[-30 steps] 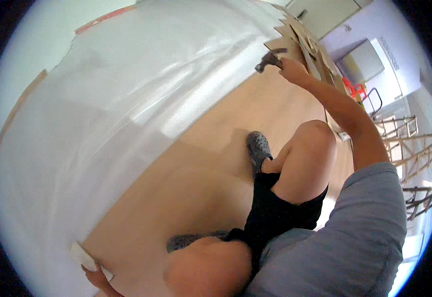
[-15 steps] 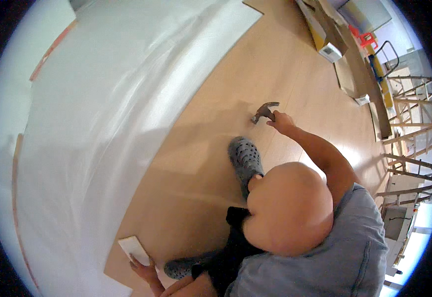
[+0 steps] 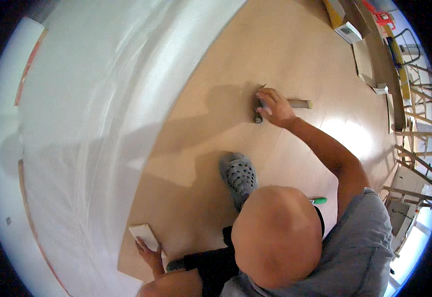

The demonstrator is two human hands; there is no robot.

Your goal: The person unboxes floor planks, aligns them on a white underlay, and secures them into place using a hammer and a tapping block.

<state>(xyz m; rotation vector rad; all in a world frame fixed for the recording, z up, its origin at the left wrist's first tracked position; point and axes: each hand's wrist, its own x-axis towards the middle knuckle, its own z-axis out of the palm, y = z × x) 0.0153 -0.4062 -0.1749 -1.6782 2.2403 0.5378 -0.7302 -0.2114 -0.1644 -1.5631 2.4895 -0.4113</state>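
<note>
My left hand (image 3: 150, 252) is closed on a small white block (image 3: 144, 233) at the lower left, near the edge of the pale wooden flooring (image 3: 211, 79). My right hand (image 3: 276, 106) reaches across the boards, fingers curled loosely over the head of a hammer (image 3: 299, 103) that lies low on or just above the floor, handle pointing right. A grey perforated clog (image 3: 238, 175) is on my foot below that hand. Beside my bare knee, a green-handled tool (image 3: 319, 200) shows partly, the rest hidden.
White sheeting (image 3: 87, 123) covers the floor to the left, up to the wall (image 3: 5, 123). Long opened cardboard boxes (image 3: 347, 32) run along the upper right, with a red plastic object (image 3: 384, 17) behind them. Wooden ladder-like frames (image 3: 416, 158) stand at the right.
My right hand has come down to floor level and shifted from the hammer's neck to over its head, exposing the handle. The view has turned, and the green-handled tool has appeared.
</note>
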